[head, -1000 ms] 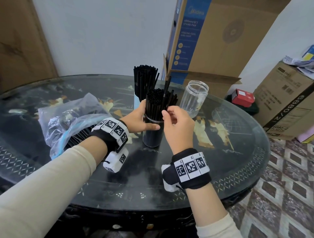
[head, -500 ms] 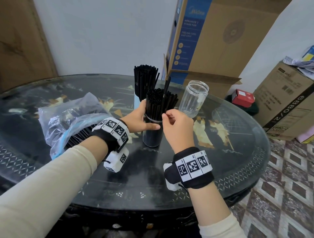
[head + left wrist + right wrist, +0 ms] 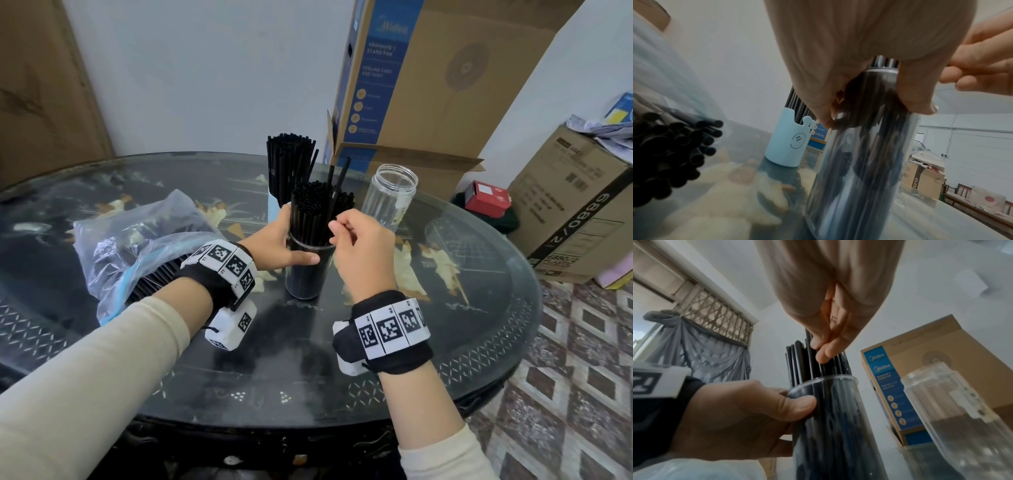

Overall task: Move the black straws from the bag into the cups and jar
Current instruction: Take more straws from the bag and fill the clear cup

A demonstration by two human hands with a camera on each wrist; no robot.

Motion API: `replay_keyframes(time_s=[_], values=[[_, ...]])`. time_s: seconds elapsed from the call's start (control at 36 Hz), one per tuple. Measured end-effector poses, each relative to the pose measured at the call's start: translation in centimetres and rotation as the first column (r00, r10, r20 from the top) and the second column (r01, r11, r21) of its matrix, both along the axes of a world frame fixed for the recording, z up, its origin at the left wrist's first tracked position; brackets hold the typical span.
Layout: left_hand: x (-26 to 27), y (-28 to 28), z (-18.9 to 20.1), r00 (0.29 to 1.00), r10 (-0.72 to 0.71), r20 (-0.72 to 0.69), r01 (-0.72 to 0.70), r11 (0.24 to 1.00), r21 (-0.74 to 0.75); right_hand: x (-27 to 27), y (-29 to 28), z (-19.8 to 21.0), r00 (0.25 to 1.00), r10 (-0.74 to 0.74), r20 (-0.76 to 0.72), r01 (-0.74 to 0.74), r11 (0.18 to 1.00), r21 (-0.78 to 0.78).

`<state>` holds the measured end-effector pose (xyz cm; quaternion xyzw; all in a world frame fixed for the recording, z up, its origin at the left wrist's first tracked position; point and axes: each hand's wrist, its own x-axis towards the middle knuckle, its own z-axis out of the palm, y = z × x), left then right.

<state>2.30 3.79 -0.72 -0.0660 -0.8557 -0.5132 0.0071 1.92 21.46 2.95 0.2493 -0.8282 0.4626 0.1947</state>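
Head view gives the whole layout: a dark glass-topped surface with a clear cup packed with black straws at its middle. The left hand wraps round the cup just below the rim, thumb across the near side. The right hand sits at the cup's right, its fingers curled and its fingertips pinched at a straw that leans up out of the bundle.

Right wrist view shows that pinch close up: thumb and fingertips press on the straws' upper ends above the rim, and the left thumb lies on the cup wall. Left wrist view adds the pale blue bear cup, with a smiling face on its side, standing just behind the held cup and holding its own bundle of straws; from the head it is mostly hidden behind the hand and straws.

To the left lies the clear plastic bag, with more black straws inside it, open ends showing in the left wrist view. An empty clear jar stands right of and slightly beyond the cup. Beyond the surface stands a tall fan box; a red box and another carton sit on the floor at right.

The left forearm covers part of the bag. Which single straw is pinched is hard to tell.
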Motion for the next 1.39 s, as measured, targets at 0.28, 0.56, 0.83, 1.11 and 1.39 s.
replay_keyframes(time_s=[0.28,0.56,0.83,1.11,1.39], values=[[0.1,0.2,0.0,1.000,0.019,-0.013,-0.018,1.000,0.014,0.9,-0.5,-1.9,1.000,-0.018,0.017,0.018,1.000,-0.016],[0.3,0.6,0.0,0.998,0.055,-0.026,-0.054,0.998,0.009,1.5,-0.3,-0.5,0.989,-0.076,-0.130,0.065,0.994,-0.087],[1.4,-0.4,0.1,0.999,-0.010,0.047,0.007,0.998,0.056,0.9,-1.1,-0.7,0.996,-0.091,-0.025,0.090,0.996,-0.014],[1.1,-0.5,0.1,0.998,0.067,0.009,-0.066,0.997,-0.049,0.7,-0.6,-0.7,0.996,-0.049,0.081,0.044,0.997,0.070],[1.2,-0.5,0.2,0.997,0.082,0.005,-0.082,0.995,-0.051,0.5,-1.0,-0.6,0.997,-0.022,0.079,0.019,0.999,0.038]])
